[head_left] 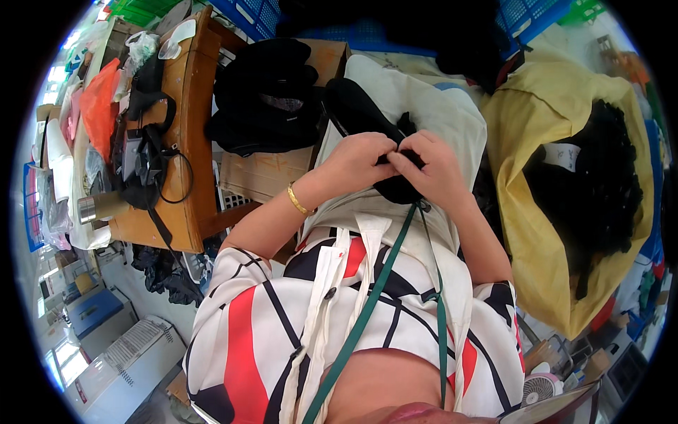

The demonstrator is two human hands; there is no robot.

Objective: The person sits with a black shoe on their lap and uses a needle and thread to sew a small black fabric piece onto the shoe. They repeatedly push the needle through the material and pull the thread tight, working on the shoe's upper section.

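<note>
Glasses (559,411), cut off below, sit nearest. Our left hand (359,161) and right hand (436,168), fingers nearly closed, pinch black cloth (354,104) reaching over the apron's (452,116) left edge; the exact pinched spot is hidden.

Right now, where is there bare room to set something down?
Bare: the right strip of the wooden table, beside black straps; the cardboard below the black pile; pale lap cloth right of the held black piece. Crowded: the stuffed yellow sack.

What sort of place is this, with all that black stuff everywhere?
Probably a workshop, maybe for cloth goods. A big yellow sack holds many black pieces, and more black items are heaped beside a cluttered wooden table.
</note>
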